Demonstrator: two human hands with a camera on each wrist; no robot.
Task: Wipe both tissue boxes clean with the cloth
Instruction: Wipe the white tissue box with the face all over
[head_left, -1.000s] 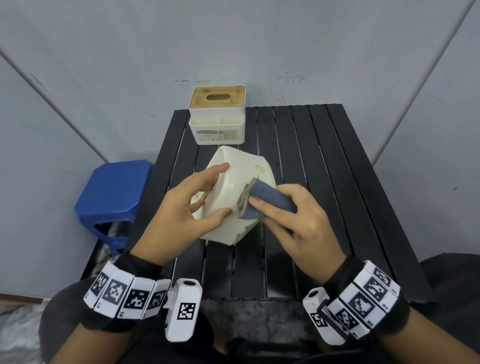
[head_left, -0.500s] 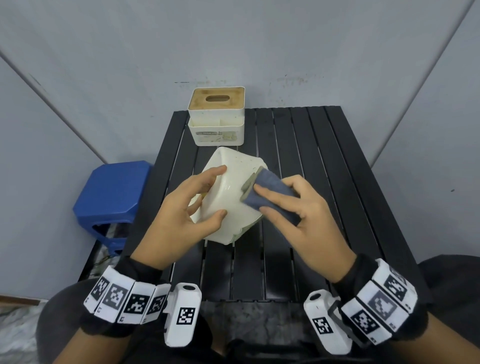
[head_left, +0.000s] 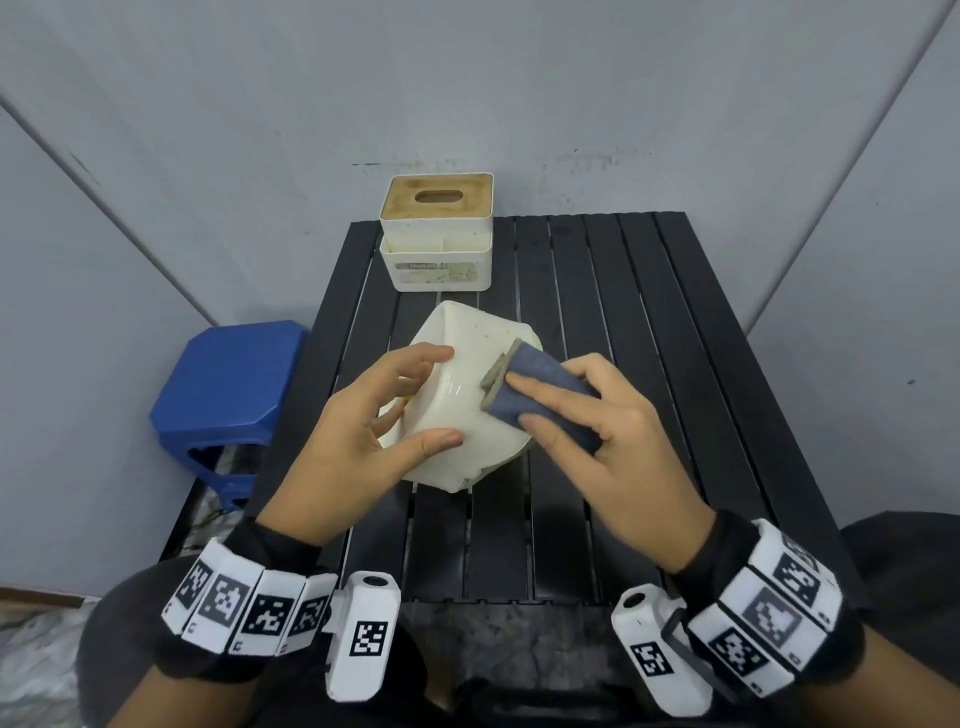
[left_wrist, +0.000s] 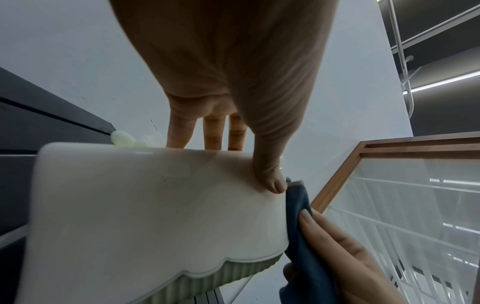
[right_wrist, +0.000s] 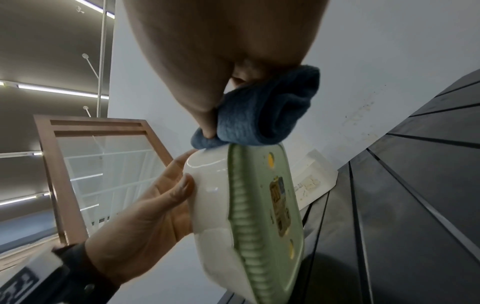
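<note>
A cream tissue box with a green ribbed base (head_left: 467, 384) (left_wrist: 145, 209) (right_wrist: 249, 205) stands tilted on its edge at the middle of the black slatted table (head_left: 675, 415). My left hand (head_left: 384, 415) grips it, thumb on the near face and fingers over the far edge. My right hand (head_left: 587, 415) holds a folded blue cloth (head_left: 540, 395) (right_wrist: 259, 115) (left_wrist: 301, 242) pressed against the box's upper right face. A second tissue box, white with a wooden slotted lid (head_left: 436, 231), sits at the table's back edge.
A blue plastic stool (head_left: 228, 384) stands on the floor left of the table. Grey walls close in behind and on both sides. Bare table slats lie to the right of the box and along the near edge.
My right hand has slid the cloth up and leftward across the box's face. The left hand has turned the box, so its green base faces further away from me.
</note>
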